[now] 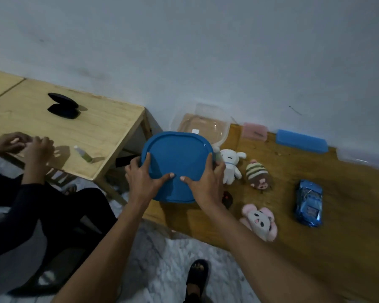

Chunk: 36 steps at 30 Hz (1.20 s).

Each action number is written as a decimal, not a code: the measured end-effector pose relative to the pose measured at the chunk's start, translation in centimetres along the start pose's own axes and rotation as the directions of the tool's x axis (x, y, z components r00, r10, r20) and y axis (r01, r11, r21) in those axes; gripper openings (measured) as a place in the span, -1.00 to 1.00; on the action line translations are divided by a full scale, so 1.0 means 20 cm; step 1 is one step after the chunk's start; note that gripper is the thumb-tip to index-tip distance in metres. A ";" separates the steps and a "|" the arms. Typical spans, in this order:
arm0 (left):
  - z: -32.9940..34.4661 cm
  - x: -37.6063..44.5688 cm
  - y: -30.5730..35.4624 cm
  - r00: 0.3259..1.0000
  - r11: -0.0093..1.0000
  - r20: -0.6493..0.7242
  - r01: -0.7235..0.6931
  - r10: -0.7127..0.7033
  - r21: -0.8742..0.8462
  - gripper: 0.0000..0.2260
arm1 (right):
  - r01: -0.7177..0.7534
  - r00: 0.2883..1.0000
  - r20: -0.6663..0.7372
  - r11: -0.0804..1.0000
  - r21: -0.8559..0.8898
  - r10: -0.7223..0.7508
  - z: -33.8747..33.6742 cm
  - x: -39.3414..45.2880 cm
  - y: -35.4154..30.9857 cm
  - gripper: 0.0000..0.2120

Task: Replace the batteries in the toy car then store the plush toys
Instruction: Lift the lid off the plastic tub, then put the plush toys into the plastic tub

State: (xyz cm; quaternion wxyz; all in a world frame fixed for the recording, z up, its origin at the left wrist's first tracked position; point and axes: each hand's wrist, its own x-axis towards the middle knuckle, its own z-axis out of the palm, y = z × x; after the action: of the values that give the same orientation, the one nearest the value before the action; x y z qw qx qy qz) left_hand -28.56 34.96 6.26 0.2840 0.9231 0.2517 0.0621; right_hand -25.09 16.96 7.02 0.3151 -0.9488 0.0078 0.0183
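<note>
While both hands, left hand (143,179) and right hand (202,182), grip the blue lid (177,158), the clear container (202,125) sits empty at twelve o'clock; plush toys (230,166) and toy car (309,203) lie at three o'clock.

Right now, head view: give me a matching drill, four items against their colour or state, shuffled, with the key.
Column 1:
1. container lid
2. toy car
3. clear container
4. striped plush

Column 2:
A. lies on the wooden table, right of the plush toys, shiny blue
B. held at its edges by the left hand and right hand
C. brown and cream, between the white plush and the car
D. open, nothing visible inside, by the wall

Pairs: 1-B, 2-A, 3-D, 4-C
</note>
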 end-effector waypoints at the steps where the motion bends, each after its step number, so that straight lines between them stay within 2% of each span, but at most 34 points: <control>1: 0.02 -0.05 -0.05 1.000 1.000 0.017 0.018 -0.018 0.011 0.07 | -0.009 1.000 0.024 1.000 -0.019 0.010 0.03 -0.05 0.02 0.07; 11: 0.21 -0.17 -0.31 0.994 0.995 0.103 0.032 -0.042 0.098 0.16 | -0.095 0.970 0.199 0.974 -0.207 0.137 0.23 -0.18 0.10 0.09; 22: 0.27 -0.15 -0.38 0.983 0.981 0.167 0.042 -0.074 0.189 0.15 | -0.148 0.945 0.229 0.932 -0.332 0.232 0.26 -0.17 0.06 0.07; 25: 0.26 -0.17 -0.34 0.988 0.987 0.135 0.051 -0.072 0.152 0.08 | -0.135 0.957 0.210 0.949 -0.284 0.199 0.21 -0.16 0.04 -0.02; 30: 0.25 -0.18 -0.10 0.996 0.999 0.091 -0.001 -0.003 0.049 -0.03 | -0.101 0.994 0.042 0.992 -0.071 0.104 -0.02 -0.08 0.05 -0.29; 33: 0.29 -0.15 0.12 0.986 0.996 0.141 -0.089 0.091 -0.020 -0.17 | -0.080 0.996 -0.036 0.997 0.014 0.080 -0.16 0.01 0.13 -0.33; 36: 0.37 -0.12 0.35 0.947 0.963 0.205 -0.217 0.247 -0.158 -0.23 | -0.077 0.992 -0.094 0.992 0.099 0.086 -0.28 0.10 0.27 -0.37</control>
State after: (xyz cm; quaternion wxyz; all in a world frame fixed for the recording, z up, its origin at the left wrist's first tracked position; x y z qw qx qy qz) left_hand -25.63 25.07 4.01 0.3620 0.9264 0.1031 0.0077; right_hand -22.99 9.30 8.22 0.3584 -0.9313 0.0630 -0.0159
